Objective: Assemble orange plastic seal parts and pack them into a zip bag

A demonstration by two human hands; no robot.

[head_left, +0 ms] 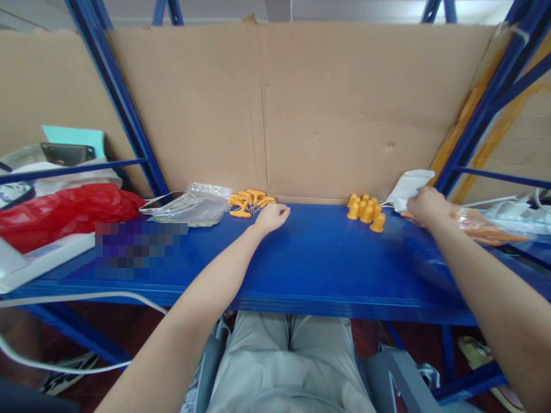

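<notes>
My left hand (274, 217) rests on the blue tabletop, its fingers curled in, and I see nothing held in it. Just beside it lies a pile of orange T-shaped handles (241, 212) with metal spiral screws, like corkscrews. Toward the right stands a cluster of several small orange plastic cups (366, 214) with flared rims. Farther right, my right hand (424, 203) reaches down at a clear plastic bag (477, 221) with orange pieces in it. Its fingers are bent and their tips hidden. A white packet (407, 188) is right by that hand.
A tall cardboard sheet (322, 115) backs the blue table (310, 264), between blue metal posts (120, 103). On the left lie a clear bag with a white cable (193, 206) and a red plastic bag (73, 212). A white cable (86, 296) loops before the table's front edge.
</notes>
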